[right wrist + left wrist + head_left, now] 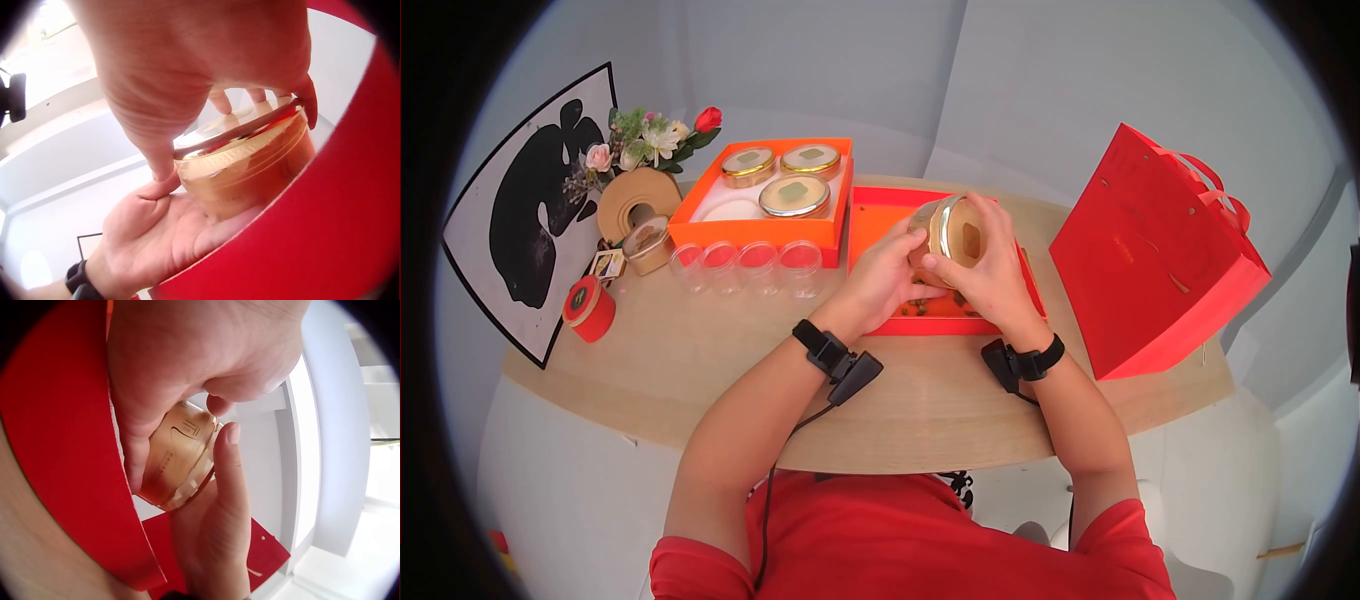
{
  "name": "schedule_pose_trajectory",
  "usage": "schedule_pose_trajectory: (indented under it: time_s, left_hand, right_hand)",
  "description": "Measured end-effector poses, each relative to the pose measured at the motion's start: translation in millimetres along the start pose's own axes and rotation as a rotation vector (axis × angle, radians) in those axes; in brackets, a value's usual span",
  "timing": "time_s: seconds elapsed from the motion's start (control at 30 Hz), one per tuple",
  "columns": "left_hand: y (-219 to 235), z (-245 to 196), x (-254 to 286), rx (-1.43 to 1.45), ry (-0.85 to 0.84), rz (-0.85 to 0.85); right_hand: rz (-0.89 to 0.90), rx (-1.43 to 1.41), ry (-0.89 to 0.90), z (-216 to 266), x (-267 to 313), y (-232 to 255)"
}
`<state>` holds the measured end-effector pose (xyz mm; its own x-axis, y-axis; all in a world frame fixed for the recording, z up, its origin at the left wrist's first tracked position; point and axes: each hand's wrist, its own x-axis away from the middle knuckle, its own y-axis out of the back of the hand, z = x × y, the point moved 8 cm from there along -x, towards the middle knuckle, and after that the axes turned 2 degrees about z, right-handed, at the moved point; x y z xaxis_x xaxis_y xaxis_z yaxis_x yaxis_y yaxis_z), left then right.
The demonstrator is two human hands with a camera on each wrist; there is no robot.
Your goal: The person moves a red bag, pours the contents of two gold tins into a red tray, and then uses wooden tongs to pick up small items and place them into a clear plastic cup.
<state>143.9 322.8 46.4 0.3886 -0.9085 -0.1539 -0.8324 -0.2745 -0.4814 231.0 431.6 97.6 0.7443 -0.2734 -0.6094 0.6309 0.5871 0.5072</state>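
Both hands hold a round golden jar (927,218) with a pale, gold-rimmed lid (970,238), tilted on its side in the head view. My left hand (878,280) cups the jar's body, its palm (169,231) beneath the glass in the right wrist view. From above and the right, my right hand (998,268) grips the lid's rim between thumb and fingers. In the left wrist view, the amber jar (181,453) shows dark lettering on its side. Below the hands lies a shallow red box (945,326) with an orange inside, partly hidden by them.
An orange box (832,243) at the back holds three similar jars (795,197) in a white insert. Several small clear jars (800,268) stand before it. A red gift bag (1155,260) is at right; flowers (650,140), a red tin (590,308) and a framed picture (530,210) at left.
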Motion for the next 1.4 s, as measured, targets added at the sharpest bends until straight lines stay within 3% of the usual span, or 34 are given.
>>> schedule_pose_trajectory:
  time_s: [0.97,1.17,1.27,1.4]
  left_hand:
    - [1.2,-1.3,-0.9,-0.023,-0.024,-0.035]
    - [0.2,-9.0,5.8,-0.22,-0.093,-0.143]
    - [9.2,-8.9,3.1,-0.114,-0.088,-0.155]
    - [11.6,-15.8,2.3,0.098,-0.102,-0.084]
  right_hand:
    - [0.022,0.075,0.04,-1.4,0.2,-4.2]
    - [0.048,0.147,0.177,5.0,0.3,-4.7]
    - [0.009,-0.102,0.089,-6.8,-4.8,0.7]
    - [-0.129,-0.536,-0.327,-44.2,-6.8,10.1]
